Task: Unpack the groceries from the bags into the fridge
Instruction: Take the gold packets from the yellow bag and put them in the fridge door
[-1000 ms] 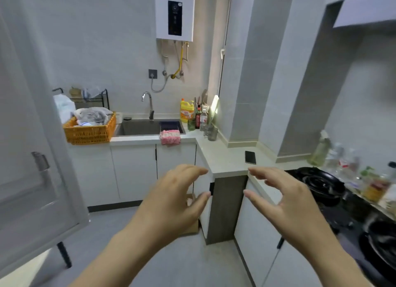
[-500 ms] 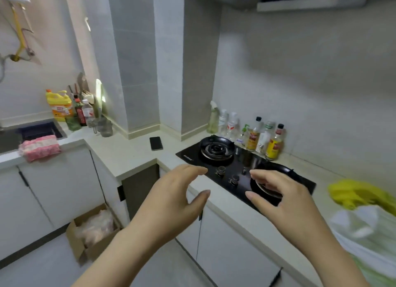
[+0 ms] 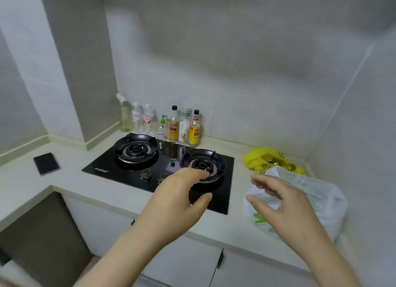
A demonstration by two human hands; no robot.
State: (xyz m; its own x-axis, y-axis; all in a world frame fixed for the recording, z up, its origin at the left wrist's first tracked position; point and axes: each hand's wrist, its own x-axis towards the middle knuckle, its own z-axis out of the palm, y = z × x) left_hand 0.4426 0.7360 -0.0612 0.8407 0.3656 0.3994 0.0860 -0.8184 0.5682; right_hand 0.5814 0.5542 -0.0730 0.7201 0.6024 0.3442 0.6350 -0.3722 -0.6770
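A white plastic grocery bag with green print lies on the counter at the right. Behind it sits a yellow bag with something golden showing inside. My right hand hovers open over the white bag's left side, fingers spread and empty. My left hand is also open and empty, held above the front of the black gas hob. The fridge is out of view.
The hob has two burners and two knobs. Several bottles stand in a row against the back wall. A dark phone lies on the pale counter at the left. White cabinet doors sit below the counter.
The view has swung right from the sink and fridge door to the hob and bags. Both hands stay open and now reach toward the white bag.
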